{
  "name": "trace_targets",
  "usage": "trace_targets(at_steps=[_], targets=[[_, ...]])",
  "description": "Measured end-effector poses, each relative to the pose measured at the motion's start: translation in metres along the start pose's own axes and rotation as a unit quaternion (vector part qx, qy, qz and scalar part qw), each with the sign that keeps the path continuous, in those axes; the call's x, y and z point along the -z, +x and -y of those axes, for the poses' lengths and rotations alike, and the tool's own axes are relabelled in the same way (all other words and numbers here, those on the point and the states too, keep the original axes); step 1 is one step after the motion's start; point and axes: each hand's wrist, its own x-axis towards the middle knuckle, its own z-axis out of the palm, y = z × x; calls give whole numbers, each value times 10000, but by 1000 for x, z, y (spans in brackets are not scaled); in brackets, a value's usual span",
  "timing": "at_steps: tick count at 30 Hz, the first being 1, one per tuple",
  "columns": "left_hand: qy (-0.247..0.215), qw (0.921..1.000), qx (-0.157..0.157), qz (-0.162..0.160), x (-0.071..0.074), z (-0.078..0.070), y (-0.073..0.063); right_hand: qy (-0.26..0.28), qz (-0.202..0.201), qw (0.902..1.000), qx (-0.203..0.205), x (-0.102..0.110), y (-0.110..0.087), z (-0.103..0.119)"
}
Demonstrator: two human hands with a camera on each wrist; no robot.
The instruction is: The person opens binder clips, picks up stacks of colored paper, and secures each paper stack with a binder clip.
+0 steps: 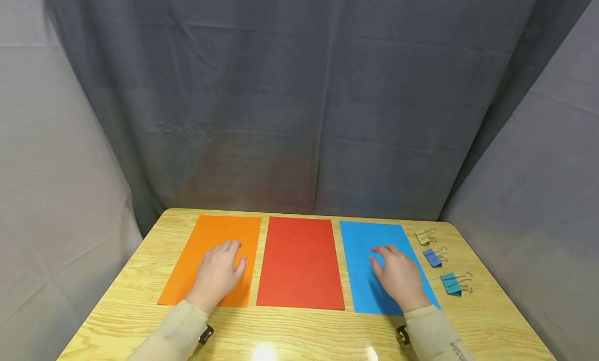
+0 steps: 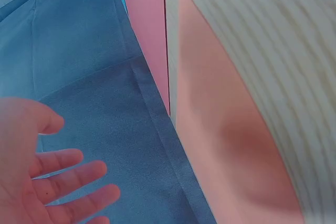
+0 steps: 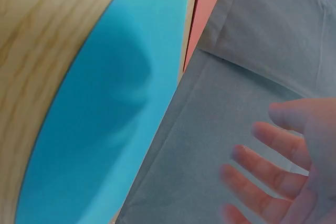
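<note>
My left hand [image 1: 218, 270] hovers over the orange sheet [image 1: 187, 262], its fingers loosely spread and holding nothing. Over the blue sheet [image 1: 357, 257] is my right hand [image 1: 398, 275], also holding nothing, its shadow falling on the paper. Between the two lies a red sheet [image 1: 300, 262]. Both wrist views show relaxed, slightly bent fingers, with the left hand [image 2: 52, 177] and the right hand [image 3: 278, 166] apart from the paper. Right of the blue sheet, three binder clips lie in a column: a pale yellow one [image 1: 422, 237], a blue one [image 1: 432, 258] and a larger teal one [image 1: 451, 283].
The sheets lie side by side on a light wood table [image 1: 299, 330]. A dark grey curtain [image 1: 262, 101] hangs behind its far edge, with pale cloth [image 1: 51, 194] at the left and more pale cloth [image 1: 538, 184] at the right.
</note>
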Motion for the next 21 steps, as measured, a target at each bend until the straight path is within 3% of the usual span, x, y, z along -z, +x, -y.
trace_targets(at_steps=[7,21], targets=[[-71,10000,-14,-57,2,1,0,77,-79,9999,-19,4,2,-10],[-191,9998,48,28,7,1,3,68,-262,9991,-321,44,19,-42]])
